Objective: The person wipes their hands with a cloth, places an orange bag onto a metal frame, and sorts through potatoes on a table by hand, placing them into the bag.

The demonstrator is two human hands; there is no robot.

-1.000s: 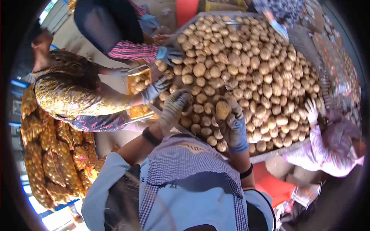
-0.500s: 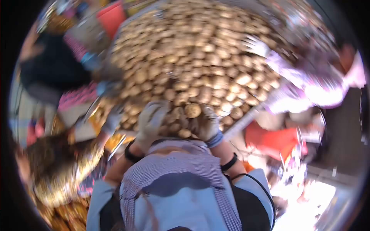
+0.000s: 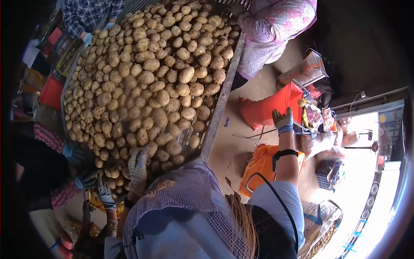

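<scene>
A large heap of potatoes (image 3: 146,77) covers the metal sorting table in front of me. My left hand (image 3: 138,168), in a pale work glove, rests at the near edge of the heap with its fingers stretched out against the potatoes. Out to the right, my gloved right hand (image 3: 283,119) reaches toward a red bag (image 3: 269,105), fingers spread and nothing in them. One potato (image 3: 301,102) is beyond the fingertips by the bag's mouth, apart from the hand; it looks to be in the air.
A metal rail (image 3: 222,97) edges the table on the right. An orange sack (image 3: 261,166) lies on the floor below my right arm. Co-workers' gloved hands (image 3: 73,154) work at the left; a person in a pink patterned garment (image 3: 276,26) stands at the far right corner.
My right hand has left the potatoes and swung out right toward the red bag. My left hand stays at the heap's near edge. The view has turned rightward.
</scene>
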